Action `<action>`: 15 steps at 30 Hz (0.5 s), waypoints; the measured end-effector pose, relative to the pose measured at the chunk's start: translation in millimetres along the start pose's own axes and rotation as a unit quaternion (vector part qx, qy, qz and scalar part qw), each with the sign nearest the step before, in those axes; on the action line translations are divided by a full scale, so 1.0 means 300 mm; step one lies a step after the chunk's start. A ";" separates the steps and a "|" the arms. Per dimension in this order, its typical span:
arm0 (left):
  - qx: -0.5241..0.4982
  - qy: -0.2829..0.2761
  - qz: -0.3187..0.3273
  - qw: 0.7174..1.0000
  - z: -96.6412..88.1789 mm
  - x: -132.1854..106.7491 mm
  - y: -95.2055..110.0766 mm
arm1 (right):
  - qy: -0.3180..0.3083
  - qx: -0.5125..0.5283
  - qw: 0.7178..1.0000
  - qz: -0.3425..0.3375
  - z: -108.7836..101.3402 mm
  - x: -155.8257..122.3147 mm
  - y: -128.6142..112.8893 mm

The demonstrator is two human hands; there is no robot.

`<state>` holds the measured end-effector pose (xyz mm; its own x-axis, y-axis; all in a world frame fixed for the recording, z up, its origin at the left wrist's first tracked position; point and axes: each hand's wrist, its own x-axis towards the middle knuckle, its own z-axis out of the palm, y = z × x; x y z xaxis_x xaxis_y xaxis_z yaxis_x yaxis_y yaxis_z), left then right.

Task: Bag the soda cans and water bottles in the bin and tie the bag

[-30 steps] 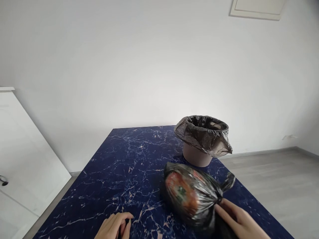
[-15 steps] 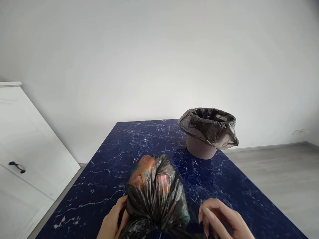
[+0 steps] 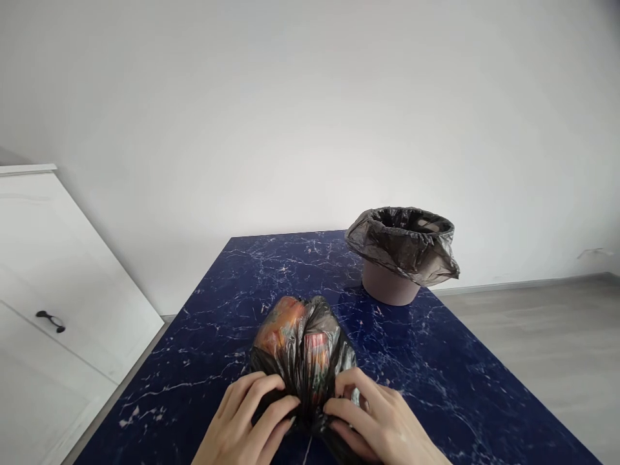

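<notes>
As the filled black plastic bag [image 3: 301,352] sits lower centre of the frame on the blue marbled tabletop [image 3: 206,361], left hand [image 3: 247,416] and right hand [image 3: 375,416] both pinch its bunched end!

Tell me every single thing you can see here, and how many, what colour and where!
Flat painted wall: one stretch visible, white, at the back.
Plank-patterned floor: one, grey, lower right.
Marble-patterned tabletop: one, dark blue with pale veins, centre and front.
Panelled cabinet: one, white, far left.
Curved handle: one, black, on the cabinet.
Round bin: one, pinkish brown, on the tabletop's right side.
Crinkly plastic liner: one, see-through black, folded over the bin's rim.
Filled plastic bag: one, see-through black, orange and red showing through, front middle.
Left hand: one, bare, on the bag.
Right hand: one, bare, on the bag.
</notes>
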<state>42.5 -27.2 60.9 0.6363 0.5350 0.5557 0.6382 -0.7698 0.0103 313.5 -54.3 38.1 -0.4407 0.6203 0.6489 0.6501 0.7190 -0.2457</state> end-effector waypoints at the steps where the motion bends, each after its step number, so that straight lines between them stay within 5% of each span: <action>1: 0.016 0.001 0.008 1.000 0.003 0.016 0.000 | 0.001 -0.001 1.000 -0.003 0.001 0.005 0.001; 6: 0.016 0.009 0.051 0.999 0.001 0.071 -0.008 | 0.028 -0.001 1.000 -0.006 0.007 0.002 -0.003; 11: -0.038 0.022 0.030 0.999 -0.027 0.085 -0.010 | 0.069 0.038 0.997 0.018 0.015 -0.030 0.005; 15: -0.034 0.076 0.029 0.996 -0.054 0.105 -0.023 | 0.091 0.065 0.992 0.065 0.003 -0.051 0.010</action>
<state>51.1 -10.5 91.7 0.5947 0.4346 0.6764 0.5686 -0.8221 0.0283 321.7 -61.5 26.9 -0.2310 0.6518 0.7224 0.6030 0.6786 -0.4195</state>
